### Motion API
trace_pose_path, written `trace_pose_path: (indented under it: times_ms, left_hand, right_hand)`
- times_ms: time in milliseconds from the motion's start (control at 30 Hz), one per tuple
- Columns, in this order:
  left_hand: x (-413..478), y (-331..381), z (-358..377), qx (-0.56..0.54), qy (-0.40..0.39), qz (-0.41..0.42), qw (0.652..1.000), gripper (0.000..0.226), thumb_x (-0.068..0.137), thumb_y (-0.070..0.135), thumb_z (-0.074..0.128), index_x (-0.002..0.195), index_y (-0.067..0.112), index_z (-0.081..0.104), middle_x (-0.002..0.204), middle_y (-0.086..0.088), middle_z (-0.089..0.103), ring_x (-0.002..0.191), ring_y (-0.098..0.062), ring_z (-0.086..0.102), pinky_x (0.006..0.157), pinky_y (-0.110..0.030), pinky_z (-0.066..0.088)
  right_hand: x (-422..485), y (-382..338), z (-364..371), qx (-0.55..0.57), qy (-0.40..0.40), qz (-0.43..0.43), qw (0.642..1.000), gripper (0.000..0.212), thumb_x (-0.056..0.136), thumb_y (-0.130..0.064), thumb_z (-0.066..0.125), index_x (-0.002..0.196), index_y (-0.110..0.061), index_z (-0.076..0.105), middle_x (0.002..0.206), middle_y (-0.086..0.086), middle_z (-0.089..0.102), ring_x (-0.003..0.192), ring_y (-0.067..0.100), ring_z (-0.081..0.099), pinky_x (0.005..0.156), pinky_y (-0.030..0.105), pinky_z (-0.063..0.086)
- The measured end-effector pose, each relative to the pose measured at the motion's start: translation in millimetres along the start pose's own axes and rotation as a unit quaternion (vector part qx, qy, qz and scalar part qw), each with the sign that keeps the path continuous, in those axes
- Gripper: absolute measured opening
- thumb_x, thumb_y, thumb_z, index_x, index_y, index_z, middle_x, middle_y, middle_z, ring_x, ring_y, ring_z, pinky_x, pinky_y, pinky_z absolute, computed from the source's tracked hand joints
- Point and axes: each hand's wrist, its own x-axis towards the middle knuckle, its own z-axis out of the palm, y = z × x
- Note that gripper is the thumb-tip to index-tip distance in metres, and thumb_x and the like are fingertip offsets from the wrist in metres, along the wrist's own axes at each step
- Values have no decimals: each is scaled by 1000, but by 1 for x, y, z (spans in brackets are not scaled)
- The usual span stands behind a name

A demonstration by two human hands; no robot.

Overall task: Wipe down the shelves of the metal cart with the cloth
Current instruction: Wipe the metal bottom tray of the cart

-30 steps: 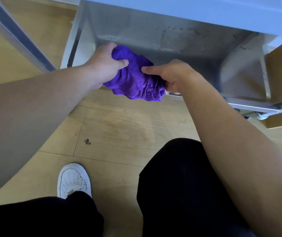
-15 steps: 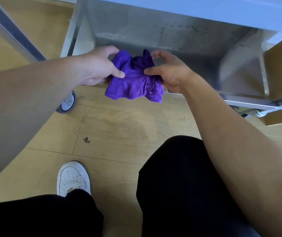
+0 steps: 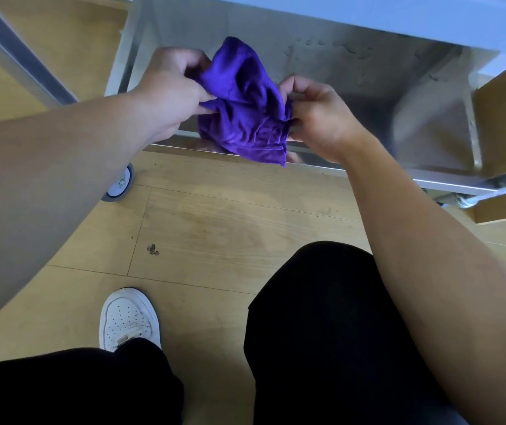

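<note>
Cloth [image 3: 245,108] bunched mid-air at 12 o'clock, over front edge of cart's bottom shelf [image 3: 352,87], not touching. Your left hand [image 3: 169,87] and right hand [image 3: 316,115] each pinch a side. Risk: wadded cloth smears, or loose corner slips to floor [image 3: 214,228]. Shelf tray: nothing in it but streaks.

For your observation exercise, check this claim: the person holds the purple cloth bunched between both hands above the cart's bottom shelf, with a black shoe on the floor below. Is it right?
Not quite. The head view shows the shoe is white, not black. The rest stands: left hand and right hand both hold the bunched purple cloth above the cart's bottom shelf.
</note>
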Motion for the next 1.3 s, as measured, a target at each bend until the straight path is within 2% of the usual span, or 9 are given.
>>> trace_pose_path:
  times_ms: [167,233,333,567,700,800,900,1033,1300]
  left_hand:
    - [2,3,6,-21,2,14,1000,22,80,-10,68,76,12,65,85,-6,64,90,-23,70,76,-26,58]
    - [4,2,7,-11,-4,30,999,22,79,-8,71,77,14,68,84,-4,66,85,-19,69,77,-26,58]
    - [5,0,8,28,-12,53,998,36,77,-12,68,72,24,73,93,-1,72,90,-17,70,79,-24,57]
    - [5,0,4,125,30,91,988,42,85,-9,54,78,30,66,113,-1,66,98,-10,65,76,-7,49]
    - [1,-15,2,234,-1,78,969,39,90,-9,44,105,20,65,117,3,61,106,-11,60,78,-9,44]
    - [-9,-25,12,311,-20,97,945,30,96,3,46,116,15,65,110,4,58,83,-2,58,59,-3,39]
    - [-15,-32,23,382,-57,172,906,23,96,10,48,103,7,70,103,-5,63,77,-11,60,72,-21,46]
    - [-18,-46,37,443,-69,192,873,24,94,20,48,91,18,73,122,-9,57,103,-32,57,86,-43,49]
    - [-17,-75,43,429,-2,240,871,26,98,19,46,107,13,70,123,-10,58,111,-33,55,88,-42,47]
  right_hand:
    - [7,-6,-4,144,53,101,983,40,74,-27,44,103,-2,56,104,17,58,98,33,59,95,56,48]
    - [5,-6,-1,47,66,55,995,35,80,-35,61,99,-6,55,94,8,64,88,25,64,81,45,54]
    - [1,-3,0,-47,81,-15,995,40,76,-11,80,105,-14,53,98,8,65,78,20,67,67,31,55]
    - [0,-2,-16,-274,209,-110,932,41,70,-3,68,106,-22,65,108,-2,63,98,11,61,83,18,51]
    - [-9,7,-16,-436,122,9,892,50,68,-28,61,117,-31,63,112,-9,61,103,16,59,94,37,49]
    - [-4,-5,-11,-498,199,-20,844,33,82,-34,51,109,-29,68,107,-5,68,101,23,60,94,37,45]
    - [11,0,5,-554,192,-37,810,29,95,-32,38,102,-19,63,102,7,66,98,30,60,87,38,48]
    - [23,34,11,-612,82,55,785,61,95,-63,28,150,-38,20,160,-4,18,148,30,9,115,60,14]
    - [26,41,-60,-577,239,138,769,66,86,-56,38,148,-44,19,163,-6,6,147,38,0,113,65,7]
